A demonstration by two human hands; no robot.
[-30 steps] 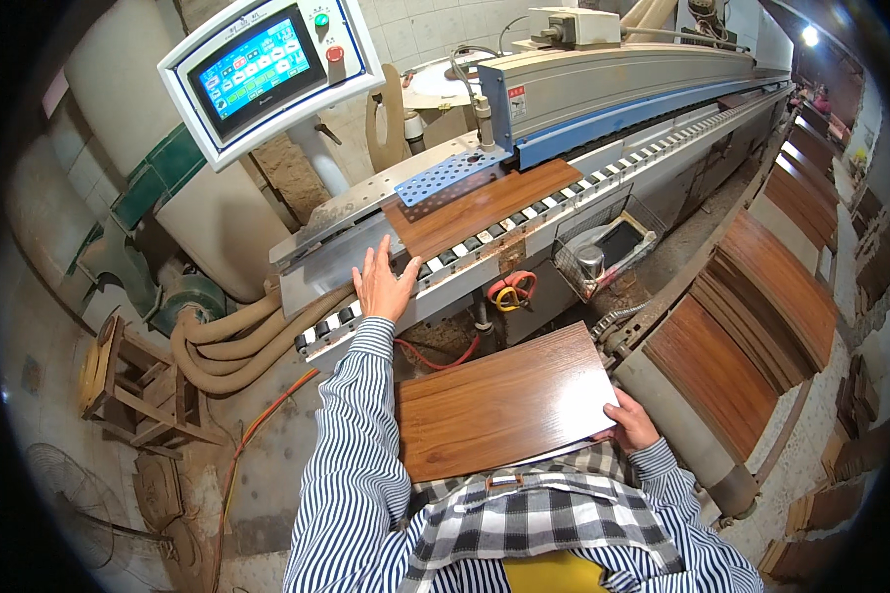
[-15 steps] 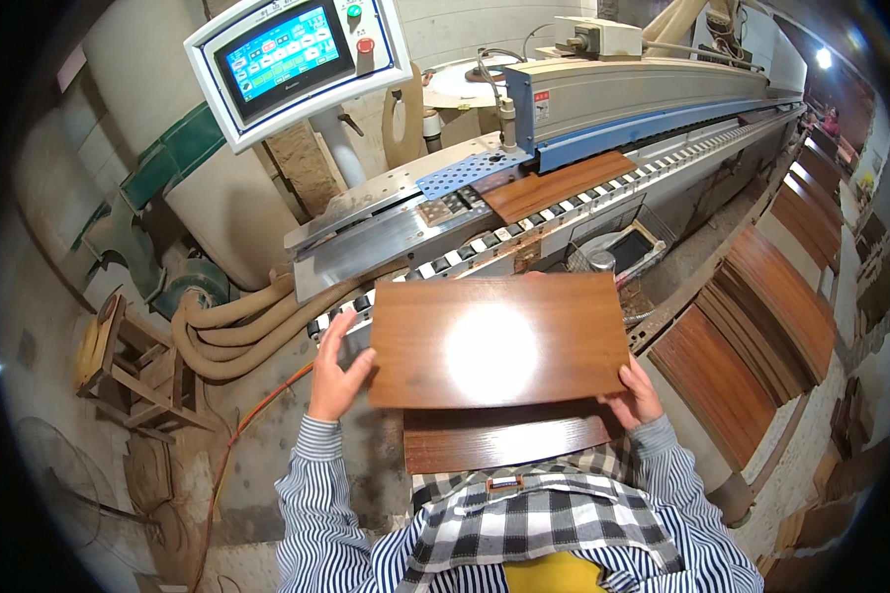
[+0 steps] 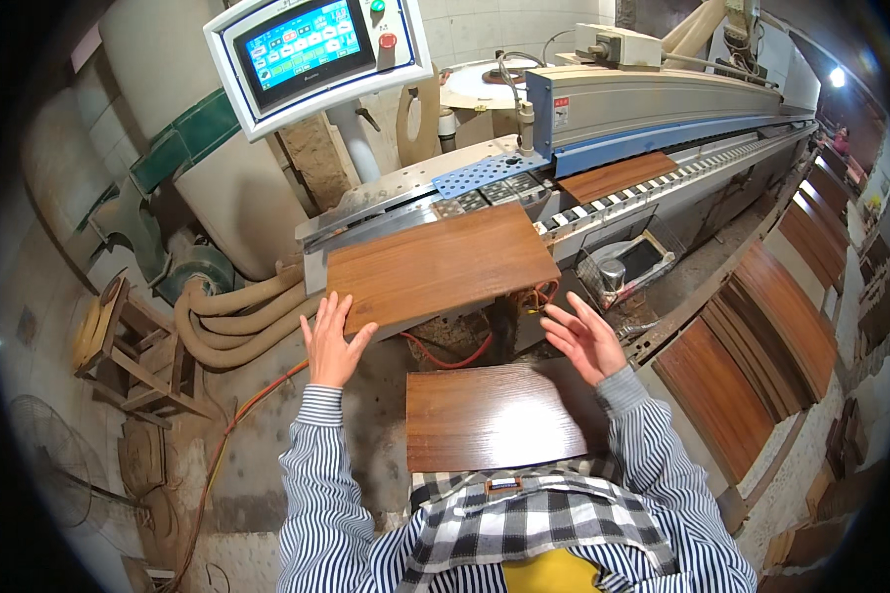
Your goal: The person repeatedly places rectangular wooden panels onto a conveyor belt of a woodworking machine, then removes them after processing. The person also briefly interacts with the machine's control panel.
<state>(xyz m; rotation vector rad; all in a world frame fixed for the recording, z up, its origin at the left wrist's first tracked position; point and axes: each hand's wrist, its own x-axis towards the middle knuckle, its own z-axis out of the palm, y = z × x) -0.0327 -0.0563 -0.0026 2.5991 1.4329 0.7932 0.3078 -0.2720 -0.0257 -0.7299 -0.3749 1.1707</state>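
A wood-grain panel (image 3: 443, 255) lies slanted across the machine's infeed (image 3: 315, 280) and roller strip. My left hand (image 3: 338, 339) touches the panel's near left corner with fingers spread. My right hand (image 3: 582, 334) is open just below the panel's right end, apart from it, fingers stretched out. A second brown panel (image 3: 475, 415), with a bright glare on it, lies close against my checked apron. Farther along the roller strip (image 3: 653, 185), another panel (image 3: 611, 179) sits under the blue-edged beam (image 3: 663, 138).
A control screen (image 3: 302, 54) stands at upper left. Beige hoses (image 3: 229, 346) and a wooden stool (image 3: 138, 351) are at left, with a fan (image 3: 44, 465) below. Stacked panels (image 3: 707, 400) run along the right. A wire basket (image 3: 628, 262) hangs under the machine. A person (image 3: 841, 143) is far off.
The upper panel has gone from both hands up onto the infeed. My right hand has let go. The panel under the beam has moved right along the rollers.
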